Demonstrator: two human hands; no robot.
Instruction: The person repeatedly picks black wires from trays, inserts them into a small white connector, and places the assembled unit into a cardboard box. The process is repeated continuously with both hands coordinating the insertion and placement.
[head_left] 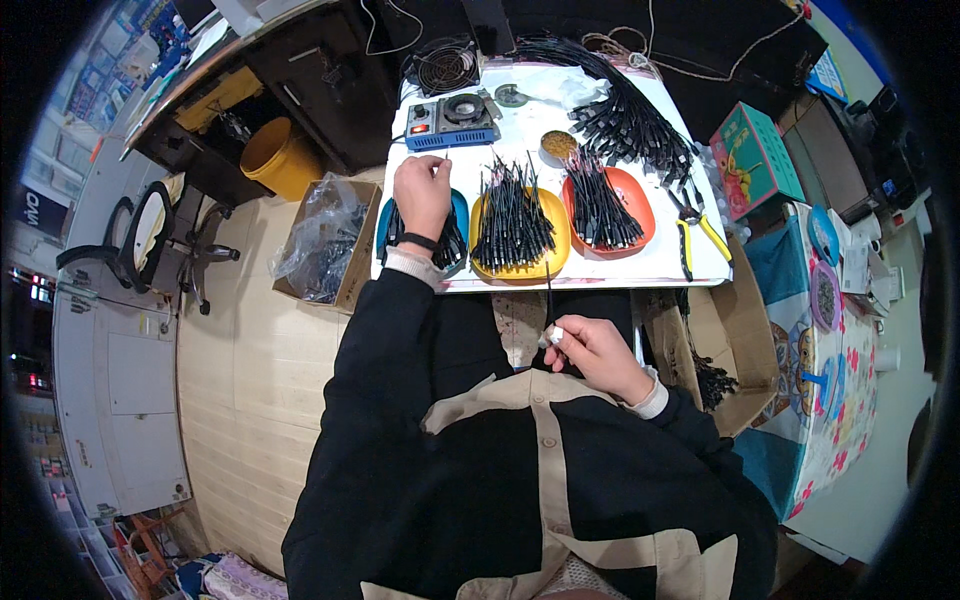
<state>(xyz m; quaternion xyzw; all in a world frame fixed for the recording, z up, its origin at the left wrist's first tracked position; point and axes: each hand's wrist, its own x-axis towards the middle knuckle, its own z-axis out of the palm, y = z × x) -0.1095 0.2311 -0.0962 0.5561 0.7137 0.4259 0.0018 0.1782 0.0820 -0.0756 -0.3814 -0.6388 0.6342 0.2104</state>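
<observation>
My left hand (423, 192) is closed in a pinch over the blue tray (462, 215), close to the front of a small blue-and-grey bench device (452, 122) with a round top opening. Whatever its fingertips hold is too small to make out. Down in front of my lap, my right hand (598, 355) grips a thin black cable (549, 290) that rises toward the table edge. Something white wraps a fingertip of that hand. Bundles of short black cables lie in the blue tray, the yellow tray (562, 262) and the orange tray (648, 195).
Behind the trays stand a small bowl of amber granules (558, 146) and a big heap of black cables (640, 125). Yellow-handled pliers (687, 240) lie at the table's right. Cardboard boxes flank the white table (520, 82), the left one (352, 285) holding plastic bags.
</observation>
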